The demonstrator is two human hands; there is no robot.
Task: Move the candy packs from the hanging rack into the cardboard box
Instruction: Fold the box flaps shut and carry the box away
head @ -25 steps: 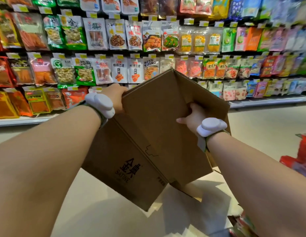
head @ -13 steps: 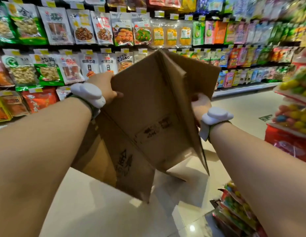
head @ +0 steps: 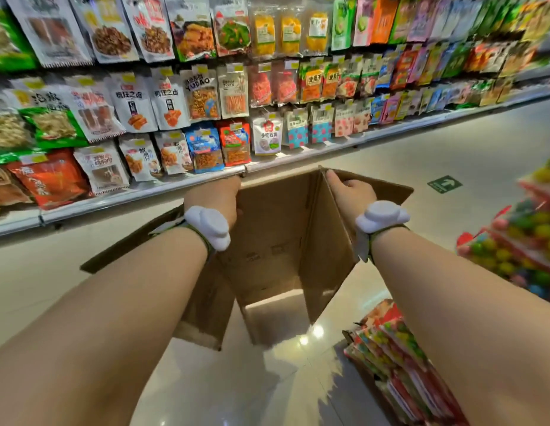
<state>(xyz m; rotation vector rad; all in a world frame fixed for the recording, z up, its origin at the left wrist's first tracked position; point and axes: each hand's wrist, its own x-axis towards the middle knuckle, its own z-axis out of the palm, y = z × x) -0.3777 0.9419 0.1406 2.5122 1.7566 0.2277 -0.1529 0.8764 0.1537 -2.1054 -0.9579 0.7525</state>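
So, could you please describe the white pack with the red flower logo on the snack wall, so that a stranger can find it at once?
Start at the long wall of hanging snack bags behind the cardboard box. Look along its lowest row, just above the box's far edge. The white pack hangs there, right of a red pack and left of blue packs with pink spots; only it bears a red flower logo on top.

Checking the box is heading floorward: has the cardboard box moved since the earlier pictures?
Yes. The cardboard box has dropped: its top edge, earlier overlapping the hanging snack packs, is now below the shelf rail.
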